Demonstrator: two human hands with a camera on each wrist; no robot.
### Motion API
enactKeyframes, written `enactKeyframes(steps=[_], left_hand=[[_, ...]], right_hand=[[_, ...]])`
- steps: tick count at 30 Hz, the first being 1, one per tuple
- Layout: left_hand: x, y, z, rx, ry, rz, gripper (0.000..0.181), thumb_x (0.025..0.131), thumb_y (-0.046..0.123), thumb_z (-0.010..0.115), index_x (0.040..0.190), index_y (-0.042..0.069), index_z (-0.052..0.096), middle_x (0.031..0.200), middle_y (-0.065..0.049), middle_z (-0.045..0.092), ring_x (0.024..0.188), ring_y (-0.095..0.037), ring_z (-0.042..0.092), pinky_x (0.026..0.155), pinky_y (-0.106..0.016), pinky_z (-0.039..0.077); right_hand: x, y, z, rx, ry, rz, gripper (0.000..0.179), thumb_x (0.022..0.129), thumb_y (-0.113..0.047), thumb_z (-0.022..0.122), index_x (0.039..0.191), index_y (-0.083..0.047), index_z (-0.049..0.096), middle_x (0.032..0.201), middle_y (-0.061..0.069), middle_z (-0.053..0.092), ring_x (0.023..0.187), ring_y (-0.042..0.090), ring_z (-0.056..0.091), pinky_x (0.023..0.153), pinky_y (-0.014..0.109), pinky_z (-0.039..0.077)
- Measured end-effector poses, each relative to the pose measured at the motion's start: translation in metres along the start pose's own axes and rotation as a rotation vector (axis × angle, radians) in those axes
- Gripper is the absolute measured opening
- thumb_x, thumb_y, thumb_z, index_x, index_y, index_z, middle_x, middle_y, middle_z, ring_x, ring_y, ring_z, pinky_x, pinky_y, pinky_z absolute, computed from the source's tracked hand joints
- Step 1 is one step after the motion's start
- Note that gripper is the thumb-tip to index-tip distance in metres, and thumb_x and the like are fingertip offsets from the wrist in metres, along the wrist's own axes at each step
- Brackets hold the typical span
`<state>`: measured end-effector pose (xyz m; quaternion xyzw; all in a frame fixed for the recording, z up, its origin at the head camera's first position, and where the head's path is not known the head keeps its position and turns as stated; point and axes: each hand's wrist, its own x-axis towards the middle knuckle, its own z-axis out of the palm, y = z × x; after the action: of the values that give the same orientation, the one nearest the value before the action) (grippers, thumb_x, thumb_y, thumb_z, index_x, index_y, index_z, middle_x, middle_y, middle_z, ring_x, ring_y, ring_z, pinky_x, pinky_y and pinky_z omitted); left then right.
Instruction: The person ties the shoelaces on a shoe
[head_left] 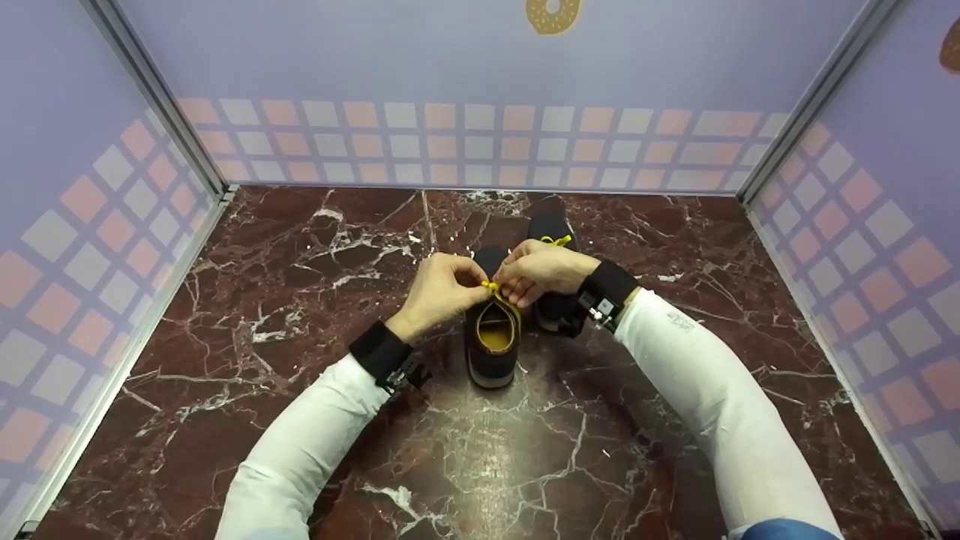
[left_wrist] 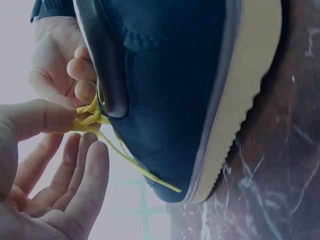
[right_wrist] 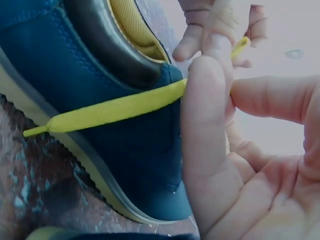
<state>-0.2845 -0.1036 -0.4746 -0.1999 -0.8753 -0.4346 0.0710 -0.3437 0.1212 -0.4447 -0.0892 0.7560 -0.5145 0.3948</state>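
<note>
A dark blue shoe [head_left: 493, 367] with a yellow lining stands upright on the marble-patterned surface, heel toward me. Over its tongue my left hand [head_left: 450, 289] pinches the yellow shoelace [left_wrist: 89, 118] between thumb and forefinger, its other fingers spread. My right hand [head_left: 544, 270] meets it from the other side, holding the same lace at the thumb and forefinger; the exact grip is partly hidden by the fingers. One lace end [right_wrist: 115, 107] hangs across the shoe's side in the right wrist view. The lace looks looped or crossed between the hands.
A second dark shoe [head_left: 551, 217] with a yellow lace [head_left: 556, 241] stands just right of the first, partly behind my right hand and wrist. Panels with pink and white squares [head_left: 480, 142] enclose the back and both sides of the marble-patterned surface [head_left: 315, 300].
</note>
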Motion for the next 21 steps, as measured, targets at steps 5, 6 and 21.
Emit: enactKeyframes(steps=[5, 6, 21], left_hand=[[-0.001, 0.001, -0.004, 0.012, -0.033, 0.023, 0.007, 0.087, 0.016, 0.088, 0.091, 0.010, 0.088, 0.087, -0.006, 0.086, 0.077, -0.015, 0.073, 0.073, -0.024, 0.053], [-0.001, 0.001, -0.004, 0.009, -0.037, 0.027, 0.007, 0.087, 0.016, 0.088, 0.091, 0.010, 0.088, 0.087, -0.007, 0.086, 0.076, -0.014, 0.072, 0.073, -0.024, 0.052], [-0.014, -0.018, -0.002, -0.028, -0.120, -0.153, 0.010, 0.090, 0.015, 0.084, 0.090, 0.006, 0.087, 0.079, 0.003, 0.077, 0.071, -0.006, 0.058, 0.071, -0.023, 0.046]], right_hand=[[-0.006, -0.002, -0.002, -0.129, -0.001, -0.029, 0.017, 0.112, -0.012, 0.064, 0.109, 0.001, 0.074, 0.076, 0.001, 0.073, 0.063, 0.008, 0.071, 0.059, 0.022, 0.063], [-0.008, -0.002, -0.002, -0.176, 0.005, -0.046, 0.018, 0.113, -0.012, 0.063, 0.109, 0.002, 0.074, 0.076, 0.001, 0.072, 0.063, 0.008, 0.071, 0.058, 0.021, 0.062], [-0.033, 0.006, 0.027, -1.314, 0.434, -0.249, 0.016, 0.101, -0.026, 0.074, 0.097, -0.013, 0.083, 0.094, 0.016, 0.083, 0.095, 0.041, 0.081, 0.080, 0.067, 0.066]])
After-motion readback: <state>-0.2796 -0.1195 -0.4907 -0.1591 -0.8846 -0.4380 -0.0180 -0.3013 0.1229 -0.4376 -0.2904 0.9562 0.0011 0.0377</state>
